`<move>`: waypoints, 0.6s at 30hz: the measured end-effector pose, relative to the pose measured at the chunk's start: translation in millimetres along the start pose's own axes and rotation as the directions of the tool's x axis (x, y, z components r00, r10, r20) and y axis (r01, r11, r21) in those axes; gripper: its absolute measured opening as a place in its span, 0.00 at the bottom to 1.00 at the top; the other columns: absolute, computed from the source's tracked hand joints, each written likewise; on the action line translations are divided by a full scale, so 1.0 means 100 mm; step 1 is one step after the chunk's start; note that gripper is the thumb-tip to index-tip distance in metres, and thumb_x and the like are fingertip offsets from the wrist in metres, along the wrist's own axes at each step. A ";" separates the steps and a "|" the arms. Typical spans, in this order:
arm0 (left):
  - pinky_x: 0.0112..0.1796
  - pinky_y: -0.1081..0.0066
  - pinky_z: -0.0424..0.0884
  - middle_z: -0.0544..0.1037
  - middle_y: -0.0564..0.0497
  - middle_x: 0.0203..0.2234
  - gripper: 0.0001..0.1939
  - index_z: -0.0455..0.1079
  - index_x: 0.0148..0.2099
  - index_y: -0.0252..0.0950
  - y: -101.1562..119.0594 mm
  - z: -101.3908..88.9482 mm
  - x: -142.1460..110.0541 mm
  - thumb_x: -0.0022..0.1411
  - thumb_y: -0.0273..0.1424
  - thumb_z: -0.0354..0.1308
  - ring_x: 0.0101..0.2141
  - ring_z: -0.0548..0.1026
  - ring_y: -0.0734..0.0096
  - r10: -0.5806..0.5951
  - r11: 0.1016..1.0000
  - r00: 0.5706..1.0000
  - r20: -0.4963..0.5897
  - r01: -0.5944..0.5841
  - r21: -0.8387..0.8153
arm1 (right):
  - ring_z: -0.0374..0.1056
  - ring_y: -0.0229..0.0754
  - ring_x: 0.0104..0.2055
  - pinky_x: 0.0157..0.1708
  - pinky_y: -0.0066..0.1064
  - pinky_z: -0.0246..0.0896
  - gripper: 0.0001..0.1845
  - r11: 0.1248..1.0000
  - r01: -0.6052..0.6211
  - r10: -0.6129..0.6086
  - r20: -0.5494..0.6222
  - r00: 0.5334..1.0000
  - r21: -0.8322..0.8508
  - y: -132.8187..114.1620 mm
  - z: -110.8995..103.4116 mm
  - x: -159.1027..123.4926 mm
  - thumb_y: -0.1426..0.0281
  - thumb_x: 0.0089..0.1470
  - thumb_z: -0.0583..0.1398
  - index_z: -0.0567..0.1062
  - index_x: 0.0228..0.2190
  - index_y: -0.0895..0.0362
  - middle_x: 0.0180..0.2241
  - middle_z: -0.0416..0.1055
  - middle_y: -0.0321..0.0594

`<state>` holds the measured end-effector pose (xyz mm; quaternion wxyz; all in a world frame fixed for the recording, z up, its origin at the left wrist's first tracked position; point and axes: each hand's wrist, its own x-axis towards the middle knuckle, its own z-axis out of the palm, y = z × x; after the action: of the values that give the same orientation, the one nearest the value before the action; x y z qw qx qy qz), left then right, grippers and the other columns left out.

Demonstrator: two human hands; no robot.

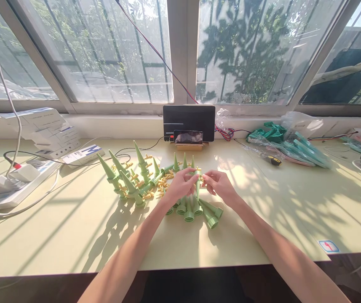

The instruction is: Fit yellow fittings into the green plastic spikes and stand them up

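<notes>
Above the middle of the table, my left hand (183, 185) is closed on a green plastic plant-watering spike (197, 190). My right hand (220, 185) pinches beside it at a small yellow valve (201, 177), close against the spike; the fingers partly hide where the two meet. Below both hands lie several loose green spikes (189, 215), their open ribbed ends facing me. To the left, several spikes with yellow valves (132, 189) stand upright in a cluster. Loose yellow valves (164, 183) are heaped between that cluster and my left hand.
A tablet (188, 120) with a phone (188, 136) before it stands at the back. White boxes (46, 130) and a power strip (19, 185) with cables occupy the left. Plastic-bagged green parts (303, 149) and a black-yellow tool (274, 160) lie at right.
</notes>
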<state>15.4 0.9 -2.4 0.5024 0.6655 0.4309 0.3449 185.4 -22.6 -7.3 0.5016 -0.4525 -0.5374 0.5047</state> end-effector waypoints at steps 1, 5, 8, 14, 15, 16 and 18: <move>0.17 0.75 0.59 0.70 0.57 0.16 0.23 0.66 0.52 0.37 0.01 -0.01 0.00 0.62 0.46 0.54 0.14 0.63 0.77 0.007 0.999 1.000 -0.005 -0.007 0.041 | 0.54 0.29 0.12 0.13 0.25 0.43 0.19 1.000 -0.007 0.007 0.002 1.000 -0.007 0.01 0.00 0.00 0.55 0.49 0.63 0.70 0.27 0.58 0.21 0.71 0.37; 0.22 0.75 0.61 0.72 0.54 0.20 0.18 0.72 0.43 0.37 0.02 -0.03 0.00 0.62 0.45 0.53 0.19 0.67 0.75 0.132 0.959 0.989 -0.066 -0.111 0.260 | 0.54 0.30 0.13 0.13 0.25 0.43 0.18 0.998 -0.034 0.035 0.019 0.999 -0.061 0.04 -0.01 0.00 0.55 0.49 0.62 0.69 0.27 0.58 0.21 0.71 0.36; 0.26 0.74 0.61 0.69 0.55 0.17 0.17 0.74 0.35 0.36 0.03 -0.06 0.00 0.63 0.43 0.52 0.21 0.66 0.74 0.230 0.889 0.970 -0.082 -0.175 0.423 | 0.54 0.30 0.14 0.14 0.25 0.46 0.16 0.989 -0.031 0.041 0.065 0.997 -0.145 0.07 -0.01 -0.01 0.56 0.52 0.60 0.69 0.28 0.57 0.22 0.72 0.36; 0.27 0.73 0.58 0.66 0.55 0.15 0.15 0.72 0.28 0.36 0.03 -0.07 0.00 0.64 0.35 0.51 0.21 0.62 0.74 0.268 0.804 0.962 -0.050 -0.195 0.562 | 0.60 0.33 0.19 0.22 0.27 0.54 0.14 0.910 0.072 -0.015 0.141 0.990 -0.409 0.15 -0.01 -0.02 0.60 0.57 0.55 0.71 0.28 0.56 0.23 0.73 0.36; 0.28 0.72 0.59 0.67 0.55 0.16 0.15 0.71 0.27 0.36 0.02 -0.07 0.00 0.63 0.34 0.51 0.22 0.63 0.73 0.272 0.793 0.961 -0.048 -0.196 0.577 | 0.61 0.35 0.21 0.24 0.27 0.55 0.14 0.889 0.099 -0.035 0.148 0.988 -0.448 0.16 -0.01 -0.02 0.60 0.57 0.55 0.71 0.27 0.56 0.22 0.73 0.36; 0.28 0.72 0.59 0.68 0.54 0.17 0.15 0.71 0.25 0.36 0.01 -0.07 0.00 0.63 0.34 0.51 0.23 0.64 0.73 0.277 0.780 0.960 -0.044 -0.198 0.593 | 0.63 0.36 0.23 0.25 0.28 0.56 0.13 0.869 0.124 -0.054 0.158 0.986 -0.479 0.17 -0.01 -0.02 0.61 0.57 0.55 0.72 0.27 0.56 0.22 0.73 0.36; 0.29 0.71 0.59 0.69 0.53 0.18 0.16 0.69 0.24 0.36 -0.01 -0.07 0.01 0.63 0.33 0.51 0.23 0.64 0.72 0.282 0.756 0.959 -0.034 -0.200 0.623 | 0.65 0.37 0.24 0.27 0.28 0.56 0.13 0.834 0.167 -0.079 0.185 0.980 -0.527 0.18 -0.01 -0.02 0.61 0.57 0.55 0.72 0.27 0.56 0.21 0.71 0.35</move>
<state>9.3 4.2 -1.8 0.1823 0.8191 0.4606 0.2892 186.0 -23.1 -25.3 0.3421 -0.4989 -0.7231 0.3334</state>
